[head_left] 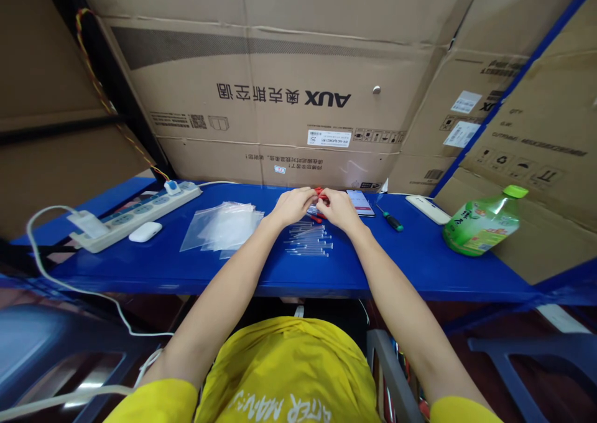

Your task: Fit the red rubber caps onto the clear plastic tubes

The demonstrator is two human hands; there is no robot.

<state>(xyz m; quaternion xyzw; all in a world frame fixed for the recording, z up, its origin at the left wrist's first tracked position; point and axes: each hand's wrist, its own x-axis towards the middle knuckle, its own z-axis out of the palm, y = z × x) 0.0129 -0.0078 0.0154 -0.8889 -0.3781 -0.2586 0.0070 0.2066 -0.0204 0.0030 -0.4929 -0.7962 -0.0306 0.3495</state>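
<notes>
My left hand (295,206) and my right hand (339,208) meet near the back of the blue table, fingers closed in a pinch. A small red piece (321,195) shows at the fingertips of my right hand. What my left fingers pinch is too small to make out. More red pieces (317,218) lie just under the hands, partly hidden by them. In front of the hands, several thin clear tubes (310,244) with flared ends lie loosely side by side. Left of my left forearm sits a pile of clear plastic bags (224,227).
A phone (360,203), a green-black screwdriver (392,221), a pale power bank-like slab (428,209) and a green drink bottle (482,224) stand to the right. On the left are a power strip (140,214) and a white earbud case (145,232). A cardboard wall (280,62) closes the back.
</notes>
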